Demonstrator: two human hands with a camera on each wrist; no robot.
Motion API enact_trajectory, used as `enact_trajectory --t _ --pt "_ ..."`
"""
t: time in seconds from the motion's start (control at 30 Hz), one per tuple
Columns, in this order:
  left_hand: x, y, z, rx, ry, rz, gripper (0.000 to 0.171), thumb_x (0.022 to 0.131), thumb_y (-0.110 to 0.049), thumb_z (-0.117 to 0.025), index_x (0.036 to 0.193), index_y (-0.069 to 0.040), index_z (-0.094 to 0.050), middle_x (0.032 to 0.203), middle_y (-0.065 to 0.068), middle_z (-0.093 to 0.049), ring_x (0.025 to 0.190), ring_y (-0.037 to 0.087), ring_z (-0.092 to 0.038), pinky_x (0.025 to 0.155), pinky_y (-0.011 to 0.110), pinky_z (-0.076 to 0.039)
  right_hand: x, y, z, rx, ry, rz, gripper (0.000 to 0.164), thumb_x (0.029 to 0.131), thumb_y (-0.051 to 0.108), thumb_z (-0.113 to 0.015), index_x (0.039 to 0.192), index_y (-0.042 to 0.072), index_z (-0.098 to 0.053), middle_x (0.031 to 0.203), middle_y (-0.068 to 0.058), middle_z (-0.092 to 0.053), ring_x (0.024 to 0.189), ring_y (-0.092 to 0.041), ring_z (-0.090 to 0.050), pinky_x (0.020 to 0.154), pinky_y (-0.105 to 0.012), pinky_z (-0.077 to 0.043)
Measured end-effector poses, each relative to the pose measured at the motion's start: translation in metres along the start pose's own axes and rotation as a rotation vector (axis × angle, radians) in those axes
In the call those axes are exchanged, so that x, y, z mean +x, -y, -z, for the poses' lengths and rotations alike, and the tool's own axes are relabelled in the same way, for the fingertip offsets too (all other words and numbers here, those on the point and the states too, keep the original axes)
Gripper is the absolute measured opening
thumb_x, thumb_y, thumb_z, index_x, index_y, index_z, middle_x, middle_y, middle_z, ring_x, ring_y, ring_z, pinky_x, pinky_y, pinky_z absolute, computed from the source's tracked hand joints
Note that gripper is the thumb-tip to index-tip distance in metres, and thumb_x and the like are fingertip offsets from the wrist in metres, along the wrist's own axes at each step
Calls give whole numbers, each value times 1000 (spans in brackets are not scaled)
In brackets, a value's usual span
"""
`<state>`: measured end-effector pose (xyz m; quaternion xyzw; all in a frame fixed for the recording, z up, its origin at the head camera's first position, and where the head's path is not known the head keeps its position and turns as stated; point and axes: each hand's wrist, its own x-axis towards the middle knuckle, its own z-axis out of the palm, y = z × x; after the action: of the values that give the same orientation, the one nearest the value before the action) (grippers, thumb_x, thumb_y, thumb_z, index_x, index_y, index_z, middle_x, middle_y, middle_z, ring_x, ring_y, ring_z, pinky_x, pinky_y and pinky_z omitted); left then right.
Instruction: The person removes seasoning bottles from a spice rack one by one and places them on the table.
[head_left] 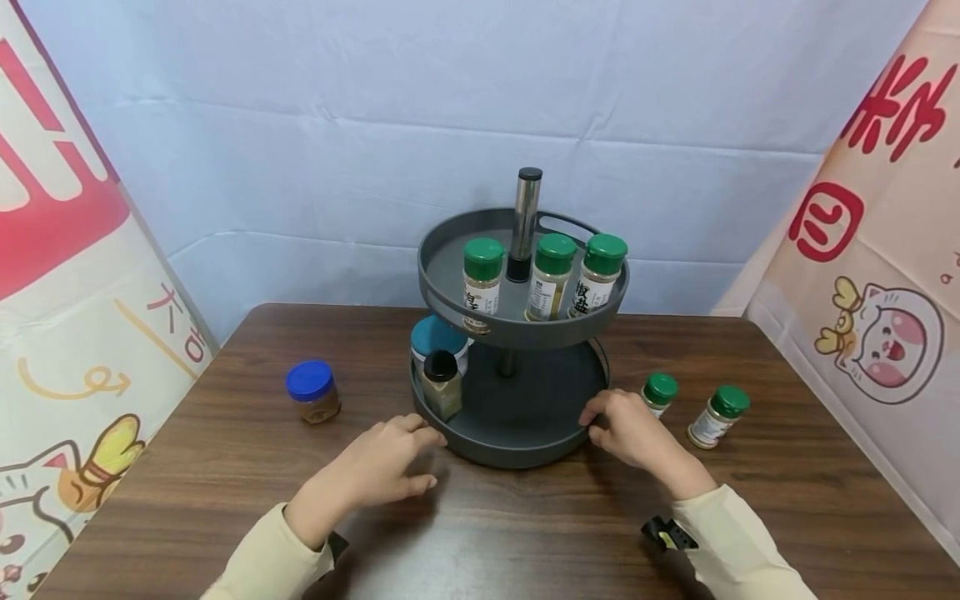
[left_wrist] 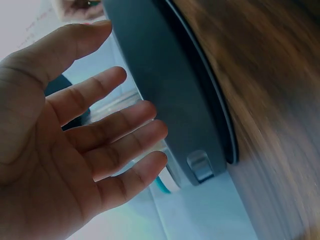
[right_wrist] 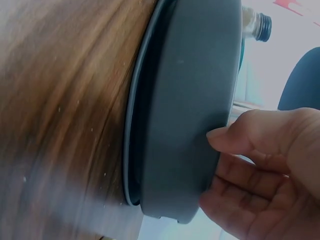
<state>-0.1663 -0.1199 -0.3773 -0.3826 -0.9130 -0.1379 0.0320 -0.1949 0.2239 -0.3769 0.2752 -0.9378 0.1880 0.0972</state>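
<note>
A grey two-tier spice rack (head_left: 517, 450) stands at the middle of the table. My right hand (head_left: 633, 429) pinches the right rim of its lower tray, the thumb outside the wall (right_wrist: 190, 100). At the front left of that tray is my left hand (head_left: 378, 467), fingers spread and loosely bent, holding nothing; in the left wrist view the fingertips are close to the tray wall (left_wrist: 160, 75), and contact is unclear. On the lower tray, a black-capped jar (head_left: 442, 396) leans beside a teal-lidded tub (head_left: 437, 335), partly hidden. Three green-capped spice jars (head_left: 482, 275) stand on the upper tray.
A blue-lidded jar (head_left: 312, 392) sits on the wooden table (head_left: 247, 467) left of the rack. To the right are two green-capped jars, the nearer-to-hand jar (head_left: 660, 392) partly hidden and another jar (head_left: 716, 417). A metal post (head_left: 527, 208) rises above the upper tray.
</note>
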Motion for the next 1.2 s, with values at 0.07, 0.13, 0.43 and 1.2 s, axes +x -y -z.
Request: enact_trajectory --t 0.07,0.13,0.43,1.2 --pt "1 -4 -1 9 -1 -22 39 76 -30 -70 110 -12 -62 101 6 -57 82 17 -55 66 38 -51 1 -3 1 2 4 -15 16 68 -4 -65 75 10 -67 81 -5 -65 78 -25 -58 65 -43 -50" --pt "3 -9 -2 19 -5 -47 39 76 -30 -70 109 -11 -62 100 6 -57 80 16 -54 65 37 -51 1 -5 2 14 20 -40 16 68 -4 -64 76 10 -67 84 -7 -65 76 -24 -58 63 -41 -50" --pt "7 -21 -3 48 -14 -100 38 76 -32 -70 108 -13 -63 97 4 -56 80 16 -53 62 35 -51 3 -10 4 45 46 -102 15 70 -4 -63 77 9 -66 90 -13 -65 71 -20 -56 56 -35 -46" --pt "-3 -5 6 49 -43 -19 40 74 -31 -72 109 -12 -63 100 6 -57 78 16 -53 62 39 -51 3 22 6 -102 102 23 22 76 17 -71 96 10 -66 96 -9 -61 79 -23 -58 63 -42 -51"
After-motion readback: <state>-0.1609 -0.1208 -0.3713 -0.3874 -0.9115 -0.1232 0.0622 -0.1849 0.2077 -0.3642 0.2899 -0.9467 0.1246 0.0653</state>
